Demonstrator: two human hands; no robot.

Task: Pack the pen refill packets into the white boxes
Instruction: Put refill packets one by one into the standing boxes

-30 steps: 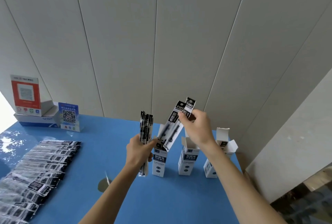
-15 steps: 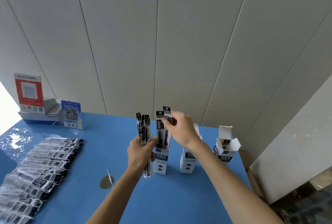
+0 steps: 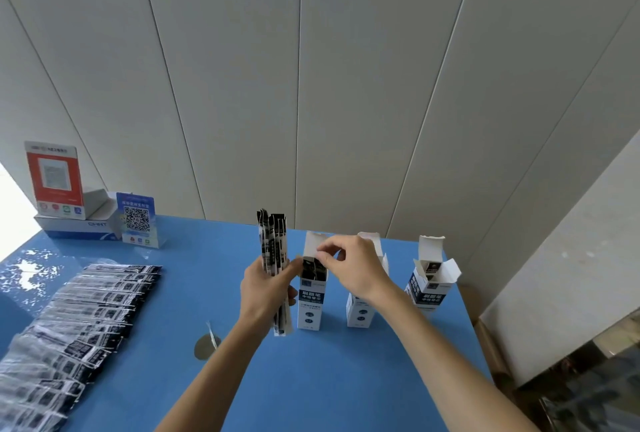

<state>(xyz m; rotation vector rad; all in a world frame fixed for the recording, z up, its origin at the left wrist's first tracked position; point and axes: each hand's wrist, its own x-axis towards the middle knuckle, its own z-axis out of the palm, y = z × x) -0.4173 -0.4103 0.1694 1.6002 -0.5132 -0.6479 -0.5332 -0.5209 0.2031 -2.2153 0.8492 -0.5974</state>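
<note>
Three upright white boxes with open top flaps stand in a row on the blue table [image 3: 329, 379]. My left hand [image 3: 265, 288] grips a bundle of black-and-white pen refill packets [image 3: 273, 248] held upright just left of the leftmost box [image 3: 311, 307]. Over that box's mouth, my right hand [image 3: 353, 267] has its fingertips curled at the top of the packets sunk inside it. The middle box [image 3: 360, 312] is partly hidden behind my right wrist. Dark packet tops show inside the right box [image 3: 429, 288].
A long fanned row of refill packets [image 3: 79, 324] lies along the table's left side. A red sign [image 3: 53, 179] on a white box and a blue QR-code stand [image 3: 136, 218] sit at the back left. A round cable hole [image 3: 204, 347] is near my left forearm. The wall is close behind.
My right hand has come down and left with two packets, from tilted in the air to pushed down inside the leftmost box. My left hand stayed beside the box with its bundle.
</note>
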